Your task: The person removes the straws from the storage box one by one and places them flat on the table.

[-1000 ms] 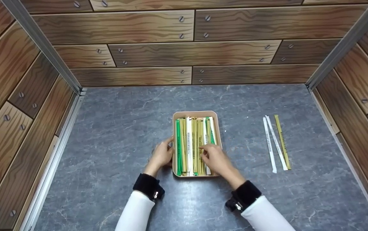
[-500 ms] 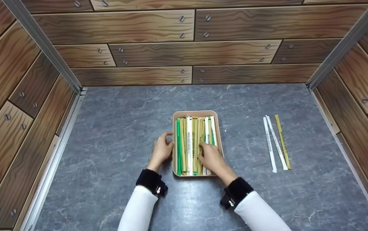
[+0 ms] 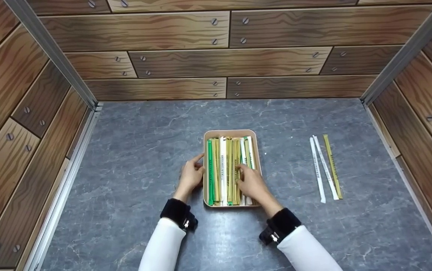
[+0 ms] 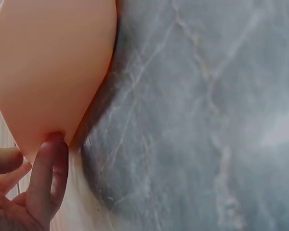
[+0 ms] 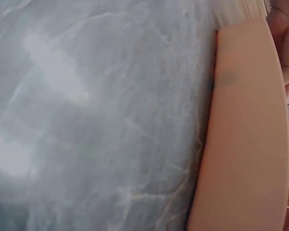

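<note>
A shallow tan box [image 3: 230,133] holds several paper-wrapped drinking straws, green, white and olive-gold, lying lengthwise side by side. My left hand [image 3: 191,176] is at its left side; in the left wrist view, bent fingertips [image 4: 52,142] touch the outside of the box wall [image 4: 58,62]. My right hand [image 3: 252,183] reaches over the right part of the box, with index finger and thumb on the wrapped straws [image 3: 231,171]. It hides the lower right straws, and whether it pinches one cannot be seen. The right wrist view shows mostly the box's outer wall [image 5: 245,130].
Two white wrapped straws [image 3: 317,171] and an olive-gold wrapped straw [image 3: 332,167] lie on the grey marbled table [image 3: 144,131], right of the box. Wood-patterned panels [image 3: 182,32] close off the back and both sides.
My right hand has shifted slightly over the box. The white and green straws at the box's right side, slanted earlier, lie straighter now. My left hand stays beside the box.
</note>
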Action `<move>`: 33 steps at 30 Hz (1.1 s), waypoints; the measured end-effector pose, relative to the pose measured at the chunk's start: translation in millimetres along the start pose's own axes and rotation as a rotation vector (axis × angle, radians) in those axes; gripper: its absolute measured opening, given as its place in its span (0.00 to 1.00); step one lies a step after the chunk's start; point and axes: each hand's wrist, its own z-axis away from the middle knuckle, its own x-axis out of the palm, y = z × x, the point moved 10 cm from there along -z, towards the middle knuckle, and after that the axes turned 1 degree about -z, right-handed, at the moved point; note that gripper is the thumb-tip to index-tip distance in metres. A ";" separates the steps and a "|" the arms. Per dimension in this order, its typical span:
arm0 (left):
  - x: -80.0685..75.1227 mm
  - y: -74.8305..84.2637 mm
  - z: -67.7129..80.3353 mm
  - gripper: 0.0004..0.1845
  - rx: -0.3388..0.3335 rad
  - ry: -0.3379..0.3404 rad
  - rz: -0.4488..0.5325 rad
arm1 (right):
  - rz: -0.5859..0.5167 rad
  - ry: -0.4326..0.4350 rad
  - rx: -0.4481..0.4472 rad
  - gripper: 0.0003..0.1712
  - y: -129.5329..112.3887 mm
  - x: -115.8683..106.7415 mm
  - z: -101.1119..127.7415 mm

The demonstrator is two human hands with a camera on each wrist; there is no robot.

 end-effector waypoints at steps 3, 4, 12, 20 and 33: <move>-0.8 1.0 1.0 0.28 0.011 0.016 0.009 | -0.043 0.015 -0.028 0.31 -3.3 -6.3 2.1; -1.6 0.9 1.2 0.28 0.013 0.020 0.010 | -0.060 0.019 -0.038 0.32 -5.0 -8.6 3.0; -1.5 -1.7 0.9 0.28 -0.012 0.016 0.008 | -0.218 0.041 -0.037 0.36 -6.8 -32.5 13.6; -1.3 -2.3 1.1 0.27 -0.037 -0.004 0.008 | -0.328 0.083 -0.002 0.36 12.4 -66.6 26.1; -3.1 -0.8 1.2 0.27 -0.020 0.010 -0.023 | -0.074 0.326 0.002 0.21 68.1 -139.2 44.0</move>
